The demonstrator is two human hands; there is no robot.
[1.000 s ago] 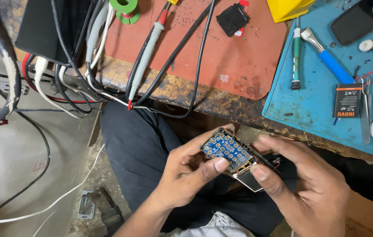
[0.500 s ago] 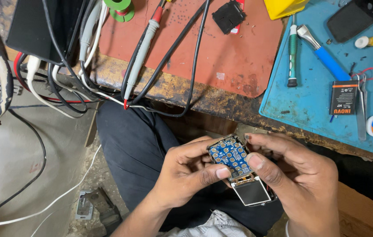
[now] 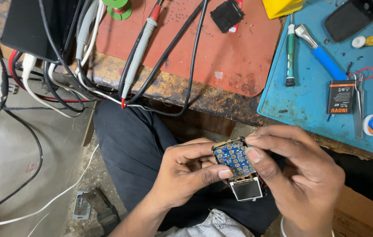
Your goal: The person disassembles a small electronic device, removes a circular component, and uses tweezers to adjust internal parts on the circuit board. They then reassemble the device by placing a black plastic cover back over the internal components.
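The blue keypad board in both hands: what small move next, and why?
Probably steady the blue keypad board with the left hand and let the right hand fingertips press its top edge: both thumbs already rest on it, and the small screen hangs below.

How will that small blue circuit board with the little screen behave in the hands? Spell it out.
The small blue circuit board with its little screen is probably light and stiff: the left hand and right hand hold it by fingertips alone. It looks fragile: bare contacts and thin wires show at its edge, and the screen may hang loosely.
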